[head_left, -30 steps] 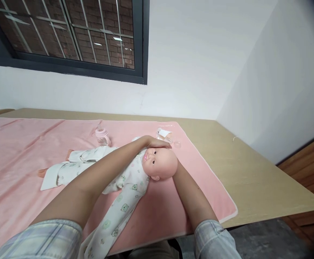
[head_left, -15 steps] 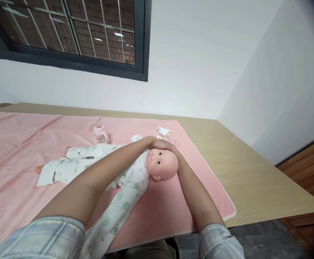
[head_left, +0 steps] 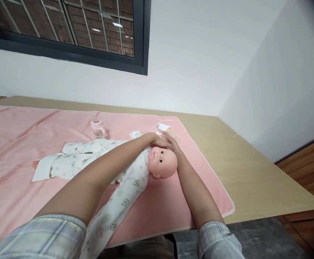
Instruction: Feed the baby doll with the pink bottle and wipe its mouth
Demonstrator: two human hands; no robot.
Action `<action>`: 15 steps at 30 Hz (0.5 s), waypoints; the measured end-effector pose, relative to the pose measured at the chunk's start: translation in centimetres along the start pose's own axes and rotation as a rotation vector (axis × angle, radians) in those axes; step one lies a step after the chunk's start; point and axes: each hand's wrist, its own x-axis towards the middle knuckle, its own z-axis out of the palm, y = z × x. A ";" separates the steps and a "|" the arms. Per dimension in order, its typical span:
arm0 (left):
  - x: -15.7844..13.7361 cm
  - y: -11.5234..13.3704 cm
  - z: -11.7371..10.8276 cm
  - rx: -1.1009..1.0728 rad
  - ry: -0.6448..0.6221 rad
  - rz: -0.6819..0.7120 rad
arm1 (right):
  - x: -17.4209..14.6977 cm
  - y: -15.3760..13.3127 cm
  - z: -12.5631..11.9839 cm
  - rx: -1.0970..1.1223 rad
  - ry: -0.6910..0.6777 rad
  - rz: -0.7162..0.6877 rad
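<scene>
Lengthwise, the doll (head_left: 135, 169) runs left to right, head (head_left: 164, 163) rightmost; left hand (head_left: 159, 140) and right hand (head_left: 172, 142) meet beyond it, grip unclear.

Wide lane on the right, where the table (head_left: 249, 176) runs past the blanket (head_left: 11, 162). Over the doll (head_left: 162, 164), though, the left arm (head_left: 107, 165) slants across, and the right arm (head_left: 196, 192) walls off the head side. Behind them, there's a gap between bottle (head_left: 99, 129) and clear plastic (head_left: 163, 127).

Arms (head_left: 107, 167) outstretched, fingers (head_left: 169, 137) close together
</scene>
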 end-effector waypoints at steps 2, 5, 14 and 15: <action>-0.6 0.2 -1.1 0.070 -0.003 0.011 | 0.4 0.3 -0.4 0.022 -0.052 0.037; -2.6 0.6 -3.3 0.167 0.081 0.076 | 1.0 0.7 -1.0 0.083 -0.128 0.037; -10.9 0.3 -5.2 0.346 0.645 0.205 | 0.8 0.5 -1.0 0.122 -0.100 -0.014; -11.5 0.2 -5.0 0.316 0.682 0.227 | 0.7 0.4 -0.9 0.126 -0.096 -0.023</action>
